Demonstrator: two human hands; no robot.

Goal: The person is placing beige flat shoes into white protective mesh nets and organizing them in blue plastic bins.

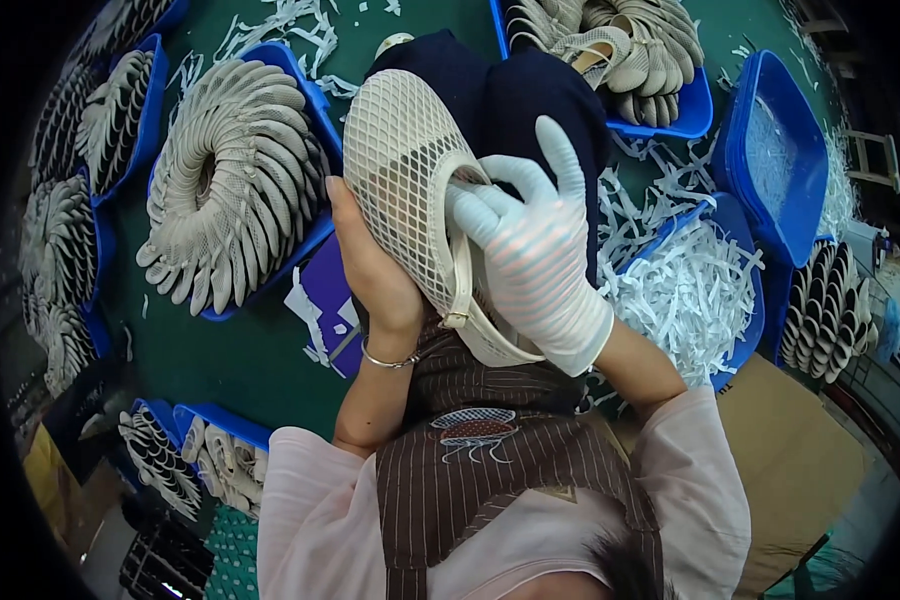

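Note:
A beige mesh shoe (405,165) with a cream strap and buckle is held up in front of me. My bare left hand (370,265) cups it from the left and underneath; a thin bracelet circles that wrist. My right hand (535,250), in a white glove, has its fingers pushed into the shoe's opening from the right. A dark navy cloth (530,95) lies on the green table (260,365) right behind the shoe.
Blue trays hold fanned stacks of grey mesh shoes (230,180) at left, more shoes (630,45) at top and along the left edge. A blue tray of shredded white paper (685,290) sits at right, beside a tilted blue tray (770,150). Brown cardboard (790,460) lies at lower right.

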